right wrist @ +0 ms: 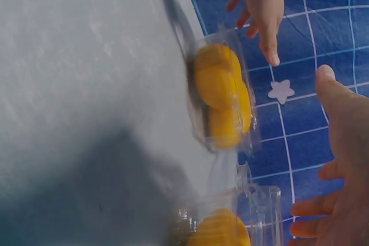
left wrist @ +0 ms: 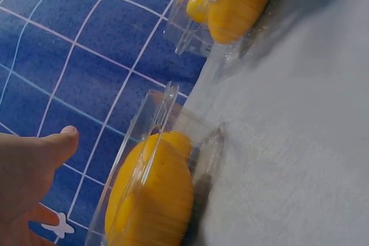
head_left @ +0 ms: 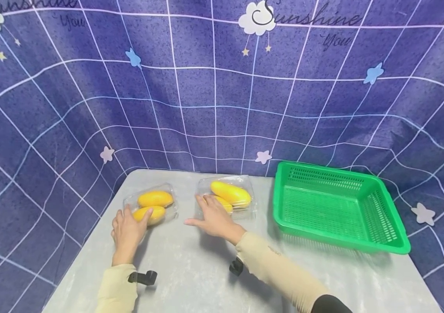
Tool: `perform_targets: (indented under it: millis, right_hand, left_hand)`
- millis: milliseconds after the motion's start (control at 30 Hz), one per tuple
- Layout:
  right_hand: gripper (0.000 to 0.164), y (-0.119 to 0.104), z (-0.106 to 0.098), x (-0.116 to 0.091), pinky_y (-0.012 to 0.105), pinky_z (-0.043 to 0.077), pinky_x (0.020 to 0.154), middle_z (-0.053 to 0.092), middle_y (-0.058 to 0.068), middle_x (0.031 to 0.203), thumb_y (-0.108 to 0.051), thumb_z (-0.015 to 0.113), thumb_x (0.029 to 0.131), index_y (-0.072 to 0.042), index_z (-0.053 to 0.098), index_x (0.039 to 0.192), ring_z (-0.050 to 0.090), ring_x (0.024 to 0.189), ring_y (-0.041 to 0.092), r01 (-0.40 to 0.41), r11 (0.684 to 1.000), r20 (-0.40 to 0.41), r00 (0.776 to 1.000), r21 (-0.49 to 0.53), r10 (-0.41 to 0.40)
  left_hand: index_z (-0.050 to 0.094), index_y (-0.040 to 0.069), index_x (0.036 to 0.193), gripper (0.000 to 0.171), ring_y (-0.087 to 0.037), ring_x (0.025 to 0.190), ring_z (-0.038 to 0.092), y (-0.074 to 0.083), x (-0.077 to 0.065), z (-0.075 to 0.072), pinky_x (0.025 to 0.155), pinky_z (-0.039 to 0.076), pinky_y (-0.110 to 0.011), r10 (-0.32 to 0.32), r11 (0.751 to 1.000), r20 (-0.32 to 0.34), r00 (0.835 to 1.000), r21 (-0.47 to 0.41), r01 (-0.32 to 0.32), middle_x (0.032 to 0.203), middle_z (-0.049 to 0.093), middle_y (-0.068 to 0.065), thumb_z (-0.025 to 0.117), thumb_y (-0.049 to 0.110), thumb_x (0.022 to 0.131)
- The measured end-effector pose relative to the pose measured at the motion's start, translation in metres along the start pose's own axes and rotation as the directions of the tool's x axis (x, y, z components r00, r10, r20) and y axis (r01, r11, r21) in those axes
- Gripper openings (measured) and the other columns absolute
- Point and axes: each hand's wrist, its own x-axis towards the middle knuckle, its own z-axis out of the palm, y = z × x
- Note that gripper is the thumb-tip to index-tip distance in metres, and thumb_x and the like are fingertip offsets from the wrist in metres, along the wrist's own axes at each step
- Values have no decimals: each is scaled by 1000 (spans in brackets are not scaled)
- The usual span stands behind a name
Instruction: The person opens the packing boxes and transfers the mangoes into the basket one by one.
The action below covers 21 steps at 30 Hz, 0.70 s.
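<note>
Well to the right of the right fingers (head_left: 202,205), a green basket (head_left: 319,208), open at the top, with small holes in walls and floor. Below the right fingers and the left fingers (head_left: 119,217), a pale grey table (head_left: 175,269). Behind and above all the fingers, a violet-blue curtain (head_left: 198,121) with a grid of white and light-blue lines, printed with pale stars (head_left: 263,157), blue stars (head_left: 373,74) and, highest up, white clouds (head_left: 251,24) with dark lettering.

Head view looks forward-down; closer wrist views share both containers (left wrist: 168,102).
</note>
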Motion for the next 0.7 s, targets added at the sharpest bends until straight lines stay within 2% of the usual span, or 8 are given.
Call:
perform_targets:
  millis: [233, 367, 467, 700]
  right_hand:
    - [91, -8, 0, 4, 46, 25, 122, 37, 18, 154, -69, 54, 86, -12, 29, 153, 33, 144, 34, 14, 999, 26, 1000, 48, -16]
    - [88, -11, 2, 7, 47, 29, 119, 38, 18, 153, -66, 56, 87, -13, 29, 153, 35, 143, 34, 25, 996, 28, 999, 91, -28]
    - [86, -14, 3, 9, 46, 34, 117, 41, 17, 151, -65, 57, 87, -15, 30, 153, 37, 142, 32, 39, 995, 22, 999, 91, -41]
    - [88, -22, 5, 15, 47, 33, 117, 39, 14, 153, -70, 51, 87, -17, 28, 154, 34, 144, 30, 49, 995, 59, 997, 88, -55]
  left_hand:
    - [14, 0, 153, 97, -56, 139, 18, -7, -2, 4, 107, 23, -72, -13, 1000, -6, 1000, -17, 13, 153, 17, -37, 48, 66, 90]
    - [10, -2, 153, 97, -57, 137, 20, -9, 1, 6, 106, 25, -72, -8, 999, -21, 1000, -35, 7, 151, 18, -38, 50, 62, 92]
    - [5, -2, 154, 97, -58, 136, 22, -10, 4, 8, 107, 26, -72, -3, 999, -28, 1000, -52, 1, 150, 19, -39, 49, 60, 93]
    - [4, -6, 153, 97, -59, 134, 24, -16, 4, 9, 111, 24, -67, -19, 997, -11, 1000, -80, 18, 148, 21, -41, 50, 57, 94]
